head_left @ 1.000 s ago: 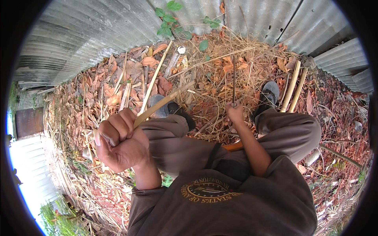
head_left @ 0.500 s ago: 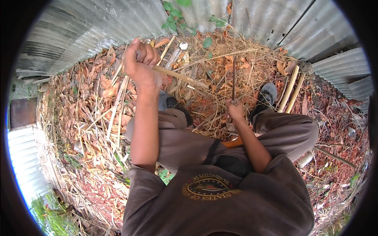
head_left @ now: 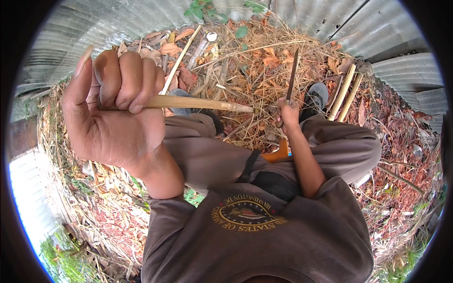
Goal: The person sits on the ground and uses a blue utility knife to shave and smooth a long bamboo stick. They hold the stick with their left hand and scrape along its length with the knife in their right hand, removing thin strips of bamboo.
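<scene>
My left hand (head_left: 120, 118) is raised close to the camera, palm side showing, with curled fingers wrapped round a pale bamboo stick (head_left: 203, 103). The stick points right, and its narrower end hangs over the dry litter between my feet. My right hand (head_left: 288, 113) grips the handle of a long, dark-bladed knife (head_left: 293, 73) near my right shin. Its blade stands away from me, apart from the stick. An orange-brown curved wooden piece (head_left: 278, 153) lies against my lap, beside my right forearm; part of it is hidden.
Corrugated metal sheets (head_left: 127, 30) form a wall ahead. Dry leaves and straw (head_left: 269, 56) cover the ground. Two bamboo poles (head_left: 343, 94) lie beyond my right shoe (head_left: 317, 96). A thin pale stick (head_left: 181, 56) and a green plant (head_left: 198, 8) are near the wall.
My left hand has come nearer the camera and moved left, turning its palm into view with the stick still held. The knife has tilted slightly right, and my right hand has moved a little.
</scene>
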Motion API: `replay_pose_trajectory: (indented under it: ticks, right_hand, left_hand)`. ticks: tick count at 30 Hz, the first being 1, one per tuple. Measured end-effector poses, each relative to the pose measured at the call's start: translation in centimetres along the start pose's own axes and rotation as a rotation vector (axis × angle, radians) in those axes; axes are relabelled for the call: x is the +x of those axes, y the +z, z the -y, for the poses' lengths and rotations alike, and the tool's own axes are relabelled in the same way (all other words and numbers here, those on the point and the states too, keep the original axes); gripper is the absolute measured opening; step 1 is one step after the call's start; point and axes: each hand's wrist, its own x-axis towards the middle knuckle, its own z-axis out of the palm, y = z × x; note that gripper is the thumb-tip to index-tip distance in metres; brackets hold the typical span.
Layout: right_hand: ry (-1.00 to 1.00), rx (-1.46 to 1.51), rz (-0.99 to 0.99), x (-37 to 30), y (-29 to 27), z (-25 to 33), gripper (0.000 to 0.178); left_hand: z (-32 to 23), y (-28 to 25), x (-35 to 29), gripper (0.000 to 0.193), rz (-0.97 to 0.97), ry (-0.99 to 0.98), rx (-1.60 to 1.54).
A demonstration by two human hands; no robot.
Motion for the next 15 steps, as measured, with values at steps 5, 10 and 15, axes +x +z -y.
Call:
replay_pose_trajectory:
  ticks: [5, 10, 15]
  right_hand:
    - [-0.004, 0.064, 0.016, 0.1, -0.7, 0.4, 0.015]
    - [-0.017, 0.161, 0.031, -1.6, -0.9, 2.3, 0.011]
    - [-0.031, 0.234, 0.027, -1.0, -2.8, 2.9, 0.021]
  left_hand:
    - [4.4, 4.1, -0.5, 0.039, -0.169, 0.03, 0.164]
    - [9.8, 5.9, 0.3, 0.035, -0.104, 0.209, 0.316]
    - [11.1, 8.5, -0.2, 0.035, -0.033, 0.18, 0.217]
